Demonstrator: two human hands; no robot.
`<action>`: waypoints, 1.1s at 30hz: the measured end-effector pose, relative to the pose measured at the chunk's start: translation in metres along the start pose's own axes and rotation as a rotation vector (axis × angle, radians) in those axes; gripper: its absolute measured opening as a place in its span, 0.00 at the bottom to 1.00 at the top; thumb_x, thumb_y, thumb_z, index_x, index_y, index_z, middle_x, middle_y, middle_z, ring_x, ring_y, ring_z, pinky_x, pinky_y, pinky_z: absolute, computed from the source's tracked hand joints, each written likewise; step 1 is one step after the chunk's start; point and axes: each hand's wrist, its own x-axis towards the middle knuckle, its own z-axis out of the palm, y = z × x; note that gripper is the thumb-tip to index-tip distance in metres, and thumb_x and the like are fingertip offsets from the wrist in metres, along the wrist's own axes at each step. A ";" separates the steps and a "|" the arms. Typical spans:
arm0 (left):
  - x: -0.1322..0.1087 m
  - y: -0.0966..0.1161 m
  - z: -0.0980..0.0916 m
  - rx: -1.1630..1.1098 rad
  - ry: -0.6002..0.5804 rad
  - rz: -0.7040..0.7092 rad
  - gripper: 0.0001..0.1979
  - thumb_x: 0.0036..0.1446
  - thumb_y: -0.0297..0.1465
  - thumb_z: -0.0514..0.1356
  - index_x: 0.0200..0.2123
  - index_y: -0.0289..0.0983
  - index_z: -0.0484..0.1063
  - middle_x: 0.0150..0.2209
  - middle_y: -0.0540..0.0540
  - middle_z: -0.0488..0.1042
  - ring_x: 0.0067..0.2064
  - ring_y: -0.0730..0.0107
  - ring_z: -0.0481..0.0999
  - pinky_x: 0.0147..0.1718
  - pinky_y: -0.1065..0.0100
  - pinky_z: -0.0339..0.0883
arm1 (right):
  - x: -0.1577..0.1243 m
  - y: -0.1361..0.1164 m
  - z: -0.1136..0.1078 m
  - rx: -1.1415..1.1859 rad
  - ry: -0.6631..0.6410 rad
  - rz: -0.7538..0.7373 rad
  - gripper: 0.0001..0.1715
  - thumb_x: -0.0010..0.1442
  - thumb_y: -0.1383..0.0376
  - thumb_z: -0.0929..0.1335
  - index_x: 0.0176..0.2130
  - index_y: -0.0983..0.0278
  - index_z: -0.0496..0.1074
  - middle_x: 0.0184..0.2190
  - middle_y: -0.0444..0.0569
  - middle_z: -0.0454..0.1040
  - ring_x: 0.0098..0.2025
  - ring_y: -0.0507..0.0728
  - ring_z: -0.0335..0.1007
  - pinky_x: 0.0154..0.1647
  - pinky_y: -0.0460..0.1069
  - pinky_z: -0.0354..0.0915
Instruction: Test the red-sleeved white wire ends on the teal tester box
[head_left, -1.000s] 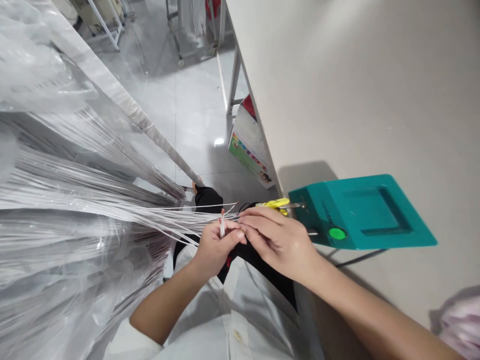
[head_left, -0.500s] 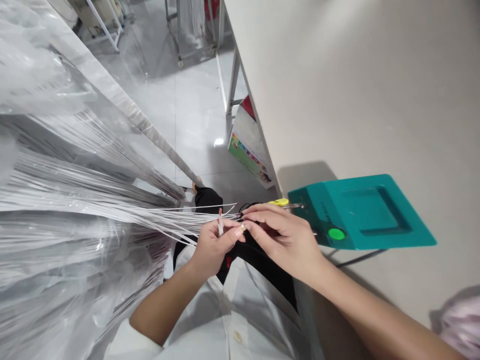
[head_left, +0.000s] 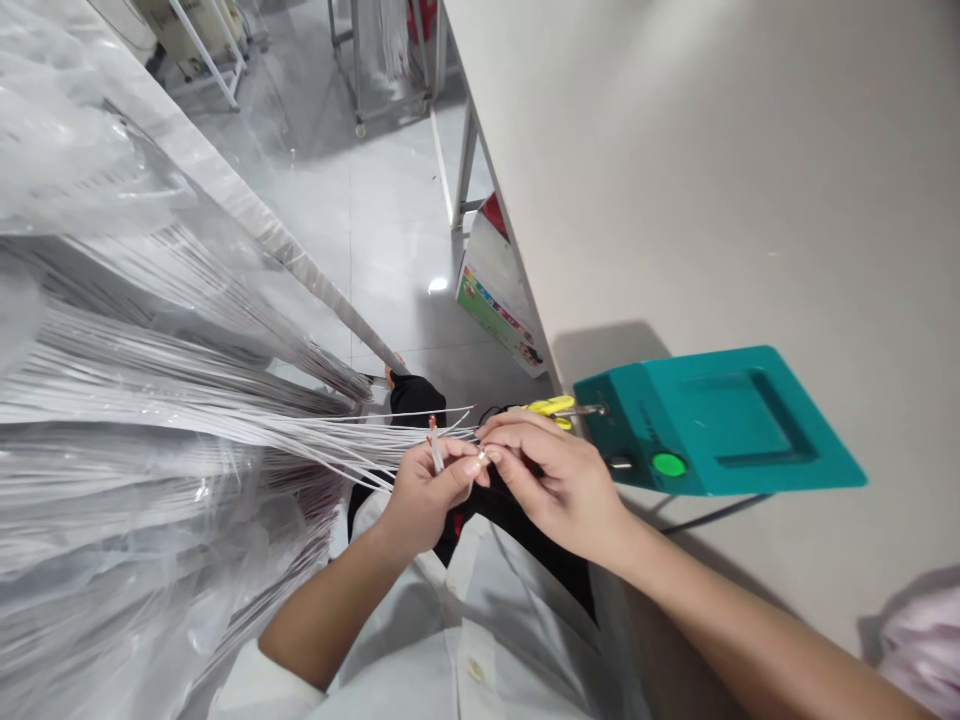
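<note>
My left hand (head_left: 429, 497) is closed, and a short white wire (head_left: 436, 452) with a bare copper end pokes up between its fingers. My right hand (head_left: 559, 480) pinches at a tiny pale piece where the two hands' fingertips meet. The piece is too small to name. Long white wires (head_left: 375, 438) run in from the left, passing behind my left hand. Just beyond my right hand lies a yellow-handled tool (head_left: 551, 406), its metal part reaching onto a teal device (head_left: 750, 420) with a green round button (head_left: 669, 464).
Bundles of white wires in clear plastic (head_left: 150, 400) hang over a rail (head_left: 277, 240) on the left. The pale table (head_left: 712, 200) stretches along the right. A printed carton (head_left: 499, 300) stands on the floor under its edge, and wheeled racks (head_left: 382, 100) stand farther back.
My right hand has shifted slightly left, showing more of the yellow handles. The short wire's copper end tips a little to the left. Both hands' fingertips still meet.
</note>
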 end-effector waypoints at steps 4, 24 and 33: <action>0.000 0.001 0.000 -0.087 -0.032 -0.013 0.12 0.48 0.36 0.64 0.24 0.32 0.70 0.18 0.54 0.62 0.16 0.87 0.49 0.16 0.73 0.37 | 0.003 -0.003 0.000 0.152 0.015 0.067 0.09 0.59 0.72 0.63 0.29 0.62 0.68 0.30 0.48 0.72 0.37 0.53 0.70 0.37 0.48 0.68; -0.003 0.007 0.003 0.048 0.026 -0.005 0.15 0.47 0.39 0.64 0.23 0.30 0.71 0.18 0.54 0.62 0.16 0.88 0.47 0.17 0.73 0.37 | -0.003 -0.002 0.002 0.050 0.080 0.066 0.05 0.58 0.71 0.65 0.32 0.62 0.70 0.31 0.48 0.74 0.35 0.53 0.72 0.36 0.48 0.69; -0.004 0.008 0.006 0.004 0.022 0.000 0.15 0.47 0.38 0.64 0.23 0.30 0.71 0.16 0.55 0.60 0.16 0.88 0.47 0.17 0.73 0.38 | -0.001 -0.004 0.003 0.042 0.098 0.125 0.05 0.58 0.69 0.65 0.30 0.62 0.68 0.28 0.47 0.73 0.32 0.53 0.70 0.33 0.48 0.68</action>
